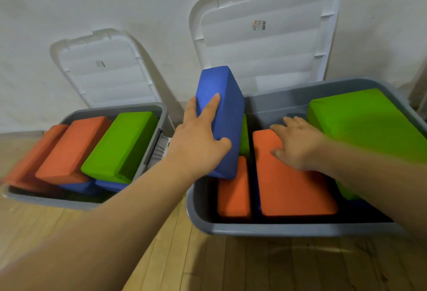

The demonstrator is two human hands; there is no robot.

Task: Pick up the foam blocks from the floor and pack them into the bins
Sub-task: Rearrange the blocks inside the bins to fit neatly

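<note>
As left hand (198, 138) fingers clasp a blue block (227, 96), right hand (298, 143) — fingers spread — touches the bin (277, 229)'s orange block (295, 189).

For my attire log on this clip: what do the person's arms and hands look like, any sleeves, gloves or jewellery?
The left forearm and right forearm are bare up to the frame edge, no sleeve showing. The left hand and right hand wear no gloves; no ring, watch or wristband is visible.
</note>
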